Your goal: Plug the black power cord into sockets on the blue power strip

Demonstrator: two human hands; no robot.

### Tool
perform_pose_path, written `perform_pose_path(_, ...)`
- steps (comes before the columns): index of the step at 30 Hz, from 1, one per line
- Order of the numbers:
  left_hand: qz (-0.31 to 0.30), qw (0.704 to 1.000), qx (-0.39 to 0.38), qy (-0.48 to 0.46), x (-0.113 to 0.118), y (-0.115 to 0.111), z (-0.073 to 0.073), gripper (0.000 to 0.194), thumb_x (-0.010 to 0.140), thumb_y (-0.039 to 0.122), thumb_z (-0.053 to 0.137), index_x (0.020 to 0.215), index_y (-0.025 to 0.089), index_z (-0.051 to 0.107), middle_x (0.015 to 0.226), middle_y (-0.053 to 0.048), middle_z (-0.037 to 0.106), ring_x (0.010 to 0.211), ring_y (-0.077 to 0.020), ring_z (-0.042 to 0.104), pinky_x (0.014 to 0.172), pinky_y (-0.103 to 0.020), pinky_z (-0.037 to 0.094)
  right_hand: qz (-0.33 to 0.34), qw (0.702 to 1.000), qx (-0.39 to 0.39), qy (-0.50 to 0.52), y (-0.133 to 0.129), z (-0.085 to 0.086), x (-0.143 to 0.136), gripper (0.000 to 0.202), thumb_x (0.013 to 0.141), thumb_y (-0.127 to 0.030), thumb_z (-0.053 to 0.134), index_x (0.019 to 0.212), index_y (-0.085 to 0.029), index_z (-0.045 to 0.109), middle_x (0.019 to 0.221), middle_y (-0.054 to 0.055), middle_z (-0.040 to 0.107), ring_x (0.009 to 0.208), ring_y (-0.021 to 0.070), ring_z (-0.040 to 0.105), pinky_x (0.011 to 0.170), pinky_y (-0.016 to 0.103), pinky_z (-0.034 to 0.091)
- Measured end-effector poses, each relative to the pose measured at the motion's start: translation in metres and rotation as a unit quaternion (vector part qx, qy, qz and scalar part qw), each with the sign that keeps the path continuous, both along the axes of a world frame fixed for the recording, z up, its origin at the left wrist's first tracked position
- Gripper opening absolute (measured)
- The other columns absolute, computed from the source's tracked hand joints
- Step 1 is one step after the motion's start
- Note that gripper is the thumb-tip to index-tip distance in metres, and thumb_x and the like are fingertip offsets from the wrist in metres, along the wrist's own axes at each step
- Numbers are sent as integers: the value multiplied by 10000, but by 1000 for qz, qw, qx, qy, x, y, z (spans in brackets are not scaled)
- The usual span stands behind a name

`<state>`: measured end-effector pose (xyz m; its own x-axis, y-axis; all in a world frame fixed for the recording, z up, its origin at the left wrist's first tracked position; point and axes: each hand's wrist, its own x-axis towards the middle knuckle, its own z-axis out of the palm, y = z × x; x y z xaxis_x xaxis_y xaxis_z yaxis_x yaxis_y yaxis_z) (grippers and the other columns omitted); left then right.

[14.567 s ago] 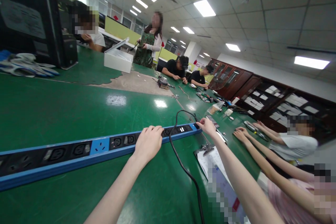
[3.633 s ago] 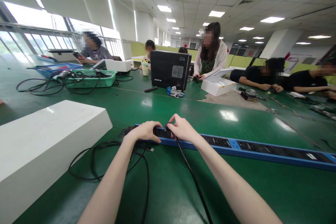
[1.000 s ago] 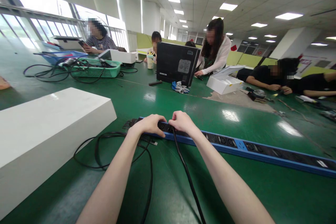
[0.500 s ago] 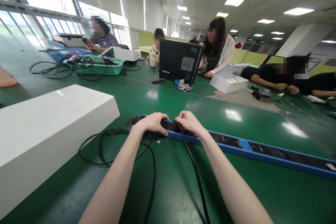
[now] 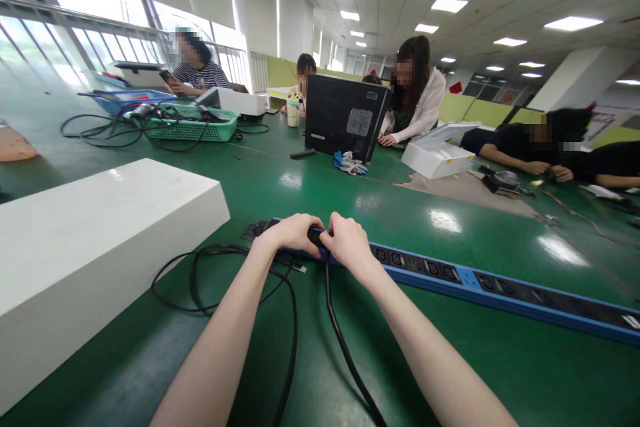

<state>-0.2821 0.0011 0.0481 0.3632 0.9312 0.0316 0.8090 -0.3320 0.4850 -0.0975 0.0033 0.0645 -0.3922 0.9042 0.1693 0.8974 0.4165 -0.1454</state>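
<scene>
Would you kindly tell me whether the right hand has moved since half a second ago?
Yes: judged against the power strip, the right hand has shifted left along it, closer to the left hand.

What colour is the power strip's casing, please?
The casing is blue, as the head view shows.

Box (image 5: 115,227) left of power strip (image 5: 493,285), probably gloves (image 5: 350,163) behind

Tabletop (image 5: 265,183) v. glossy from here, smooth w/ bright glare; patch (image 5: 483,197) beyond dull, matt. Strip (image 5: 450,278): blue casing w/ slight sheen, metal-looking; sockets (image 5: 397,259) blk plastic. Cord (image 5: 331,307) blk, smooth, rubbery. Big box (image 5: 115,213) smooth, semi-gloss, white. Basket (image 5: 213,131) grn plastic; gloves (image 5: 354,164) cloth; PC (image 5: 333,121) matt blk.
</scene>
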Motion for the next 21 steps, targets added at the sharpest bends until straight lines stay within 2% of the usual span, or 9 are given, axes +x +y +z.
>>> perform_pose_path(4,0,1000,7,3,0,-1,0,664,586,522,819,1184,261,700,1139,-40,743,991,-235,687,833,-275,506,5,1000,0,-15,-6,1,-2,196,917,-314,536,1066,-199,589,989,106,704,906,266,685,740,319,469)
perform_pose_path(9,1,1000,-1,9,3,-5,7,659,590,497,817,1187,250,688,1157,-42,743,999,-230,691,854,-270,509,2,1000,17,-23,-16,2,-4,223,938,-263,486,1141,-202,554,970,98,705,888,270,695,759,340,477)
perform_pose_path(14,28,999,-16,33,7,-5,9,715,566,439,838,1237,259,670,1191,-52,734,1063,-267,679,875,-285,507,23,999,-23,-21,-2,5,-3,189,913,-279,516,1077,-205,573,1033,108,700,944,267,684,756,329,479)
perform_pose_path(18,19,999,-23,42,-7,-4,4,782,529,409,856,1270,263,653,1231,-57,715,1084,-273,669,898,-292,496,22,999,-32,-9,-1,4,2,213,935,-309,505,1107,-201,569,1057,120,696,959,270,680,769,336,479)
perform_pose_path(21,61,993,-25,93,-24,-3,0,803,487,434,873,1247,286,659,1192,-49,726,1057,-280,674,881,-306,489,10,1000,-19,-2,-9,1,4,233,966,-327,479,1148,-199,549,1009,116,696,925,273,685,769,346,480)
